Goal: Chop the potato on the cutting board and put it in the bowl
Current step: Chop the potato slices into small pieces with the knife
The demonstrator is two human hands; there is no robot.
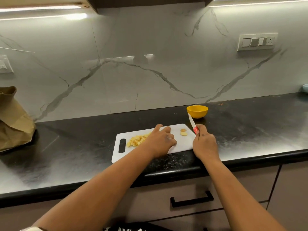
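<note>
1. Board: white, flat on the black counter, handle slot at its left end.
2. Potato cubes: yellow heap on the board's left half, touching the left hand's outer edge.
3. Potato end: lone piece near the board's right edge, between the hands, gripped by neither.
4. Left hand: palm down mid-board, fingers lying loosely bent, holding nothing.
5. Right hand: at the board's right edge, fingers curled round the knife, blade pointing away.
6. Bowl: yellow, beyond the board's far right corner, just past the knife tip.
</note>
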